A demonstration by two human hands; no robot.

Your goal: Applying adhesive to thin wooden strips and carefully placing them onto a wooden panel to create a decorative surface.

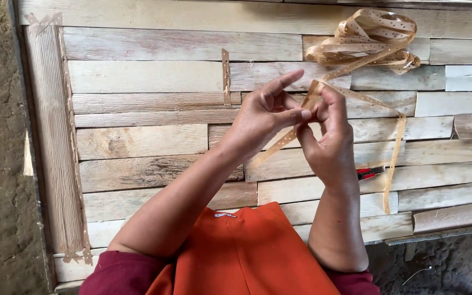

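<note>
Perforated tan strip (356,95), seemingly pinched between left hand (263,117) and right hand (329,139).

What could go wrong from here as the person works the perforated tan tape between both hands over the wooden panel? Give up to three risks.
1. The perforated tape trails from the left hand and right hand to a loose tangled heap; pulling might knot it.
2. The thin strip, pinched between both hands, could tear at its holes.
3. A red-handled tool lies partly hidden behind the right wrist; the arm might knock it off the wooden panel.
</note>
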